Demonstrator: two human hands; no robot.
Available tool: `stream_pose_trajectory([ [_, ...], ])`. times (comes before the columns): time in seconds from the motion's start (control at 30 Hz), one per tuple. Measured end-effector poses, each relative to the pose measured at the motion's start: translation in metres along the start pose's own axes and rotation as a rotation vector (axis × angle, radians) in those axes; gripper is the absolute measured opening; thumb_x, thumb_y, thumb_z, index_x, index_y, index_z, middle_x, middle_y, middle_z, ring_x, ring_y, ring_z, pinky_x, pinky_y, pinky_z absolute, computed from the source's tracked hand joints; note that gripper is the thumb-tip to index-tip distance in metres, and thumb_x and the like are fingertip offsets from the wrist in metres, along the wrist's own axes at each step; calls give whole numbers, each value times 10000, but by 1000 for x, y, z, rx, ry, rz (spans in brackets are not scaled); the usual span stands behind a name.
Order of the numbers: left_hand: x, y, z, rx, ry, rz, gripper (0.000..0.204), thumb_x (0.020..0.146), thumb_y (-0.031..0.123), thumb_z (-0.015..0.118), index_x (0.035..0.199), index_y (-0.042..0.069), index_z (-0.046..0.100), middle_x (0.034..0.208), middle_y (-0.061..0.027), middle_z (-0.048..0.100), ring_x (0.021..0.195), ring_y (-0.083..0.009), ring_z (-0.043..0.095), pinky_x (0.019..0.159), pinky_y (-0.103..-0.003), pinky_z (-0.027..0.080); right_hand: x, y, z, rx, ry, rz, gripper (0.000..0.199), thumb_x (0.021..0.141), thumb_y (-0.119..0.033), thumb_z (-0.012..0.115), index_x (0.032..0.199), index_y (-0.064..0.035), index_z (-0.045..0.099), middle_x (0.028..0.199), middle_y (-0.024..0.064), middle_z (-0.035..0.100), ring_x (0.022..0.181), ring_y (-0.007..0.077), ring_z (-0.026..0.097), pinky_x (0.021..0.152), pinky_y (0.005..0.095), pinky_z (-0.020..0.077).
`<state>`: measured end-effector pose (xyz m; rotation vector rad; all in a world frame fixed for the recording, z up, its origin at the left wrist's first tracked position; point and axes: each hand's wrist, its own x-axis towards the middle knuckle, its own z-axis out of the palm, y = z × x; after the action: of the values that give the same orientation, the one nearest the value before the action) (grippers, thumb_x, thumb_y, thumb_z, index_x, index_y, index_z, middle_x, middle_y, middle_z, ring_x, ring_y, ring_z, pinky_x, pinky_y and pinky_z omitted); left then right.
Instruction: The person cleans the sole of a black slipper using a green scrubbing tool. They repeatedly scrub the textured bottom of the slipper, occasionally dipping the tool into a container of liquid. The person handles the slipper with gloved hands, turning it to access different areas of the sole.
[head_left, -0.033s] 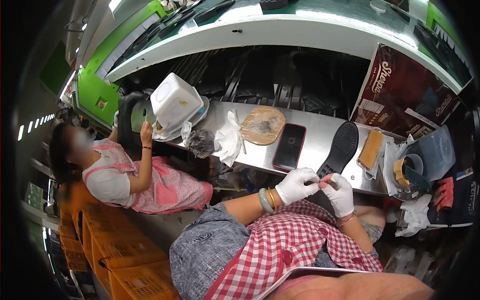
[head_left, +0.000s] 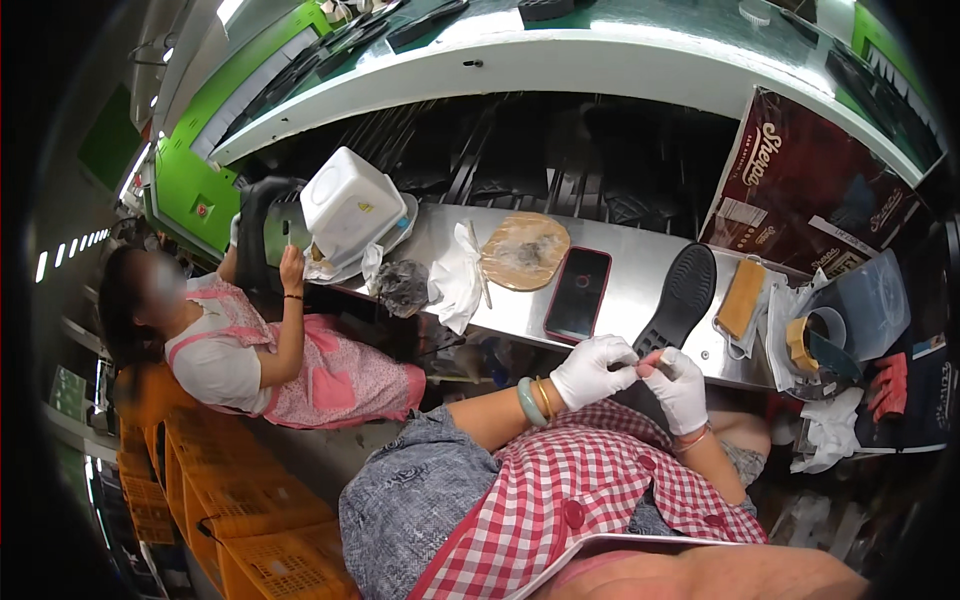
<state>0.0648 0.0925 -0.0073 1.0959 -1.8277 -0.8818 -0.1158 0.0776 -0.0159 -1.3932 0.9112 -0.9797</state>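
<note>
My left hand [head_left: 592, 372], in a white glove, has its fingers bent into a pinch. Facing it closely, my right hand [head_left: 680, 393] also pinches, with bare fingertips showing from its white glove. The fingertips of both nearly meet; whatever lies between them is too small to make out. Just beyond my hands, a black shoe sole [head_left: 688, 292] rests tread up on the metal bench [head_left: 640, 268]. A dark phone with a red edge [head_left: 579, 291] lies to the sole's left.
Left on the bench stand a white plastic container [head_left: 345, 200], crumpled white paper [head_left: 458, 285] and a round tan board [head_left: 526, 250]. At right are a yellow block [head_left: 740, 298], tape rolls [head_left: 803, 343] and a dark red carton [head_left: 790, 190]. A co-worker [head_left: 255, 340] holds a black boot.
My hands have stayed in place. At the left, the co-worker's black boot has tilted and shifted slightly in their grip.
</note>
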Motion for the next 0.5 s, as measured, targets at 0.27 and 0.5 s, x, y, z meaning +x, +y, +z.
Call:
stream_pose_trajectory([
  [0.27,-3,-2,6,-27,-27,-69,114,794,138,662,825,34,627,782,-69,588,722,-190,574,666,-298,464,-9,-8,-4,162,-18,177,77,808,-66,677,844,-22,626,764,-19,601,698,50,525,639,182,414],
  [0.5,-4,8,10,-175,0,-210,118,809,140,654,830,28,625,798,-60,576,715,-149,560,658,-267,451,-14,-15,-4,174,-24,169,96,822,-78,666,885,-10,640,791,9,631,702,71,564,643,185,433],
])
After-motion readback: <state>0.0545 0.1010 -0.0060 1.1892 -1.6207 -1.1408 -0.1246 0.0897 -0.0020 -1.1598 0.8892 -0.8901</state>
